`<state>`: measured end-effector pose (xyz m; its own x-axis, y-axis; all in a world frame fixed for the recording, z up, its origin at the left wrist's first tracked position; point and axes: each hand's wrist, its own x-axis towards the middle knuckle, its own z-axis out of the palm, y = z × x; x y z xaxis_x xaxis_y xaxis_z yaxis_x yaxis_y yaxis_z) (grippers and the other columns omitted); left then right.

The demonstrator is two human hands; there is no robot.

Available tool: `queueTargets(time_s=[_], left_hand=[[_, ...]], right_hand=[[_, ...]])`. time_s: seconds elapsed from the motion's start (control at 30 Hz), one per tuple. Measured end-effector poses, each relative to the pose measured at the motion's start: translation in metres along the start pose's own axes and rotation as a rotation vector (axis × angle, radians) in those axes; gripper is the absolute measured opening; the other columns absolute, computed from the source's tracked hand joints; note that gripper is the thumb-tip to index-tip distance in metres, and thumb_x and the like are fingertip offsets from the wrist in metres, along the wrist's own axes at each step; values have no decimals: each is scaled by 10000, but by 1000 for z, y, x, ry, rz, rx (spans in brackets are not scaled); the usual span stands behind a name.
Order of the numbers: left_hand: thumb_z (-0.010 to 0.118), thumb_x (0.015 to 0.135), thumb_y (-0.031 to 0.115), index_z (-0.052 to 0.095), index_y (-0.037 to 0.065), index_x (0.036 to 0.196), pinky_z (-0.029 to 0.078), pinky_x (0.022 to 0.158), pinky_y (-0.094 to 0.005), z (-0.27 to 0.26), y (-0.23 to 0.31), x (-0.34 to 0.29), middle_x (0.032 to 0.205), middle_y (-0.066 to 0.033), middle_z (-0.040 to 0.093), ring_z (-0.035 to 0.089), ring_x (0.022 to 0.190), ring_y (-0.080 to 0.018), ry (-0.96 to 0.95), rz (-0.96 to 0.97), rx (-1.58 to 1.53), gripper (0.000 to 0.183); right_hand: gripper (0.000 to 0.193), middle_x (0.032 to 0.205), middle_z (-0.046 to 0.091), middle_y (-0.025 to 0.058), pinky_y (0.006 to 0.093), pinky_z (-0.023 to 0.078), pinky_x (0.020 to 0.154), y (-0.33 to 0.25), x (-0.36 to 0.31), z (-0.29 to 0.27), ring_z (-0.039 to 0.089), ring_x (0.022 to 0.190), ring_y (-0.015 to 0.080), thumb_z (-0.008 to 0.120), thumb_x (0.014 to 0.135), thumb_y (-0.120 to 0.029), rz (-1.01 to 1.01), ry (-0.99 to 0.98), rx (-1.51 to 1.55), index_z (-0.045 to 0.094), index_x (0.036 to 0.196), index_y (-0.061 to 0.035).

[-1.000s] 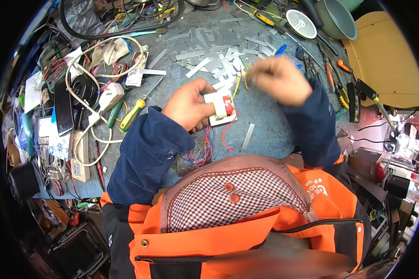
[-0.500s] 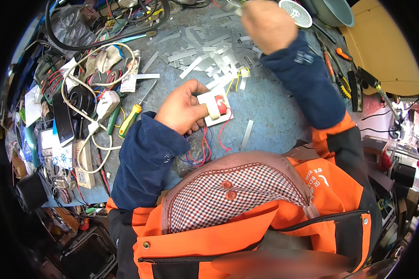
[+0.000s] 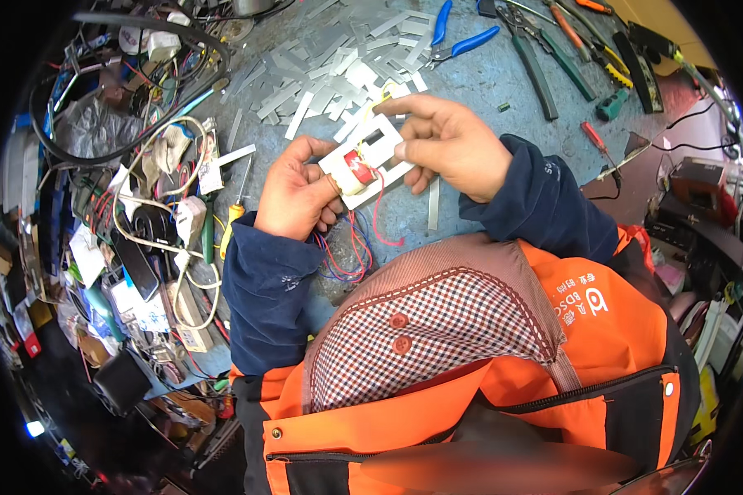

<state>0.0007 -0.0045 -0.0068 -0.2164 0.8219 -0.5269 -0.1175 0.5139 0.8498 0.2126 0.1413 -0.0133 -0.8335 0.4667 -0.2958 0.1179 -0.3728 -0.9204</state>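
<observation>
Between thumb and fingers, my left hand (image 3: pixel 293 188) grips a small transformer coil (image 3: pixel 357 167) with red tape round its middle. A thin yellow wire (image 3: pixel 383 97) comes off its far side, and red and blue wires (image 3: pixel 351 252) hang toward my apron. My right hand (image 3: pixel 458 148) pinches the right side of a flat, slotted silvery metal sheet (image 3: pixel 383 150), which meets the coil. How deep the sheet sits in the coil is hard to tell. Just beyond my hands lies a heap of loose metal strips (image 3: pixel 326 82). One strip (image 3: pixel 433 206) lies alone below my right hand.
Blue-handled cutters (image 3: pixel 468 43) lie beyond my right hand, with green-handled pliers (image 3: pixel 535 78) and a red screwdriver (image 3: pixel 594 138) farther right. At left are a yellow-handled screwdriver (image 3: pixel 232 227), a looped white cable (image 3: pixel 215 285) and a tangle of wires and parts.
My right hand has come back from the far side of the bench and now holds the slotted metal sheet at the coil. My left hand keeps its grip. The view has shifted rightward.
</observation>
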Motion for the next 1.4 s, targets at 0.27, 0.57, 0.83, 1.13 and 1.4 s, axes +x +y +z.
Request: queueTargets(time_s=[0.27, 0.57, 0.83, 1.13, 1.4], left_hand=[[742, 995, 107, 574, 23, 1300, 408, 443, -222, 0, -2, 0, 720, -26, 675, 544, 508, -53, -13, -11, -6, 358], [735, 1010, 122, 578, 21, 1304, 407, 435, -216, 0, -2, -2, 711, -14, 665, 540, 495, -52, 4, -13, -12, 349], [704, 1039, 120, 567, 37, 1325, 425, 440, -202, 0, 3, -6, 702, -8, 660, 570, 499, -60, -45, -17, 7, 328], [695, 954, 131, 679, -4, 1334, 560, 707, -348, -40, 85, 67, 962, -103, 712, 697, 783, -194, 182, 525, 561, 404], [921, 793, 313, 717, -7, 1198, 579, 862, -378, -40, 124, 199, 1035, -159, 756, 743, 992, -279, 130, 395, 1350, 555]], right_hand=[[522, 816, 642, 11, 266, 519, 583, -8, -3, 5, 619, 666, 92, 626, 1007, -39, 70, -83, -157, 508, 1515, -23], [605, 696, 584, 59, 337, 446, 573, 11, 11, 8, 555, 591, 154, 684, 954, -75, -361, -113, -689, 536, 1540, -54], [661, 670, 617, 132, 408, 496, 605, -7, 16, 5, 662, 625, 290, 776, 871, -213, -222, -269, -687, 603, 1496, -85], [670, 698, 640, 168, 438, 507, 613, -9, 14, 6, 667, 639, 353, 795, 842, -250, -243, -215, -756, 610, 1457, -55], [678, 690, 640, 174, 457, 505, 619, -7, 16, 6, 674, 657, 364, 788, 843, -259, -263, -260, -722, 599, 1457, -45]])
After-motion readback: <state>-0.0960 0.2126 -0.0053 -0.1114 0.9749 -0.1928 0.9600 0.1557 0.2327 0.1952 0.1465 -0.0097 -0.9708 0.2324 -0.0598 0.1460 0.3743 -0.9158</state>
